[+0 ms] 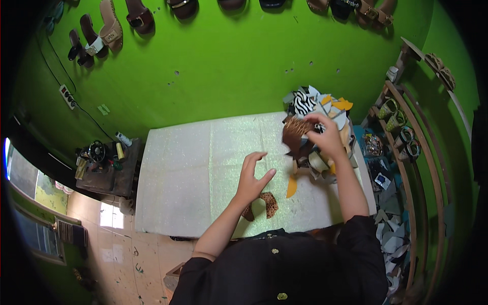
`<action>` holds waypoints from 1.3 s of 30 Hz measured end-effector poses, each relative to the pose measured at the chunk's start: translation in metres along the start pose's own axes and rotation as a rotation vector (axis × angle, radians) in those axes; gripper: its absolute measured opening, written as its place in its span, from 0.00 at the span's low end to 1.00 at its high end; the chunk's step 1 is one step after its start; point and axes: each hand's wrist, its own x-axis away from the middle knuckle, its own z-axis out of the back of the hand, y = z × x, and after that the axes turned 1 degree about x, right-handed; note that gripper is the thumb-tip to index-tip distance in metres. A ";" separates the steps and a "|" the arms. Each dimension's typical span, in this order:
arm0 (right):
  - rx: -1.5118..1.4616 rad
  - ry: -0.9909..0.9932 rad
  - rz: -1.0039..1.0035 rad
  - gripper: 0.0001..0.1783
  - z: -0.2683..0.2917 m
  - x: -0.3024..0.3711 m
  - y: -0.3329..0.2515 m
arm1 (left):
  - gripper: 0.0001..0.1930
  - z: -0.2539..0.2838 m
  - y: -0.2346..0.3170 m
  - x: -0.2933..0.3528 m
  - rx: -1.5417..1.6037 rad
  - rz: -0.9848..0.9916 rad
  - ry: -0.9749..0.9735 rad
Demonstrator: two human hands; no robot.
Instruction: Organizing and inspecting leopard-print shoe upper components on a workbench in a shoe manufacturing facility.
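Over the right part of the table, my right hand (327, 136) is closed on the edge of a brown patterned leather scrap (296, 133). Below and behind it lies a heap of leather scraps (341, 108) in white, grey, zebra print, yellow and brown. My left hand (251, 179) hovers above the middle of the table with its thumb and fingers apart, holding nothing. Nearest to it, toward me, is a curved leopard-print piece (271, 206), partly hidden by my left wrist. A yellow scrap (291, 186) lies between my two hands, at the heap's near edge.
The table has a glittery whitish cover (175, 173). A sewing machine (96, 151) with thread spools stands at the left. Sandals (111, 28) hang on the green wall. On the right are a wooden rack (406, 137) with sandals and more scraps (392, 239) on the floor.
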 end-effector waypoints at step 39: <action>0.111 -0.063 -0.471 0.25 -0.047 0.175 0.074 | 0.08 0.021 -0.014 0.039 0.230 0.347 -0.402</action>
